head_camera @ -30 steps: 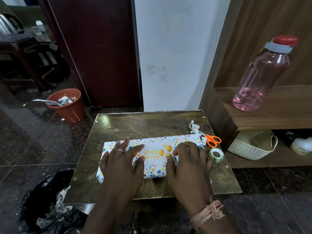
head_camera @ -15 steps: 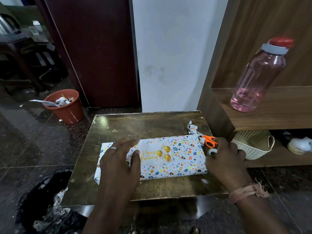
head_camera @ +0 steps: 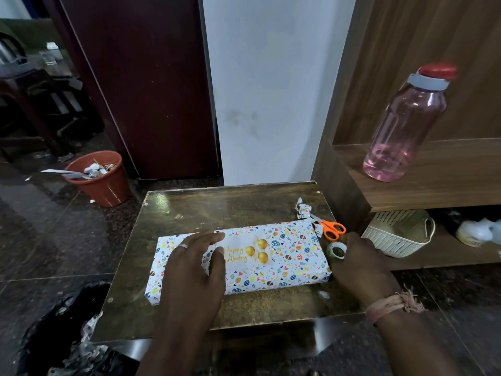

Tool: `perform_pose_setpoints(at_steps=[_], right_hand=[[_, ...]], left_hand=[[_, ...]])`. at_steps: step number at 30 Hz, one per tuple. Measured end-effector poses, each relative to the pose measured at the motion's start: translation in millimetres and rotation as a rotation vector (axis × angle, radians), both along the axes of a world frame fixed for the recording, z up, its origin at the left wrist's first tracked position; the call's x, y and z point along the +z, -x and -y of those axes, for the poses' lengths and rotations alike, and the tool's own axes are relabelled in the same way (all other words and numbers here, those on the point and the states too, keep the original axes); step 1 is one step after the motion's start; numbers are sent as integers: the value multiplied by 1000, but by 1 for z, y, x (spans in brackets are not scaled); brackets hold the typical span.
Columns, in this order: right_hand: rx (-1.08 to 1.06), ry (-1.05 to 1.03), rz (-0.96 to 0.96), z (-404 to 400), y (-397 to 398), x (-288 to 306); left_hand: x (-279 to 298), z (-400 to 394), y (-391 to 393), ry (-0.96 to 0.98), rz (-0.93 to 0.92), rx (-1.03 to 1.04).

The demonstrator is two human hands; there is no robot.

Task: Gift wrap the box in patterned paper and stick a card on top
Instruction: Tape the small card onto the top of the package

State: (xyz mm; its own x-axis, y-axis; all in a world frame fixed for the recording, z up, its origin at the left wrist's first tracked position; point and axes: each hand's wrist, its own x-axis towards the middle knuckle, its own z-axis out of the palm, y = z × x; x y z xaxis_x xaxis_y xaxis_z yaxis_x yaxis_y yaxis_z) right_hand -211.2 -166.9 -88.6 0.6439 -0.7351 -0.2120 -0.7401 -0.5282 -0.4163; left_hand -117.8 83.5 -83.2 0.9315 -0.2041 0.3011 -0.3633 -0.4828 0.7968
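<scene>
The box (head_camera: pixel 238 263) already looks fully wrapped: patterned paper with small coloured eggs, hearts and leaves covers its top and its near side, the left end is folded shut, and no bare cardboard shows anywhere. A "Happy Birthday" card (head_camera: pixel 249 253) with three gold balloons lies flat on the top face, a little left of the middle. The left hand (head_camera: pixel 193 263) rests on the box with fingers spread and nearly straight, its fingertips (head_camera: pixel 219 236) covering the card's left edge, so it seems to be pinning the card in place. The right hand (head_camera: pixel 357 263) is at the box's right end, with its fingers curled round a roll of clear tape (head_camera: pixel 337 250) just beside the box. No tape is visible on the card, so my judgement is that the wrapping is done and what is left is fixing the card down, though whether it already sticks cannot be told from here. The box lies in the middle of the small brown bench (head_camera: pixel 233 204), its long axis running left to right and turned slightly, the right end sitting a little farther from the person than the left. The card's lettering reads upright towards the person. Orange-handled scissors (head_camera: pixel 332 229) and a twisted scrap of wrapping paper (head_camera: pixel 303 210) lie just beyond the box's far right corner.
</scene>
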Motion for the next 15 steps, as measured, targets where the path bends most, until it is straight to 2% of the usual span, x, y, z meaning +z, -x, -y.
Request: perform_pose_setpoints(at_steps=[6, 9, 12, 15], right_hand=[[-1, 71, 33, 5, 0, -4], [-34, 57, 234, 1, 0, 9], [-9, -231, 518, -7, -5, 21], [62, -420, 638, -22, -8, 32]], left_hand=[[2, 0, 0, 4, 9, -6], [1, 1, 0, 24, 13, 3], [4, 5, 4, 98, -14, -5], [11, 12, 14, 172, -99, -68]])
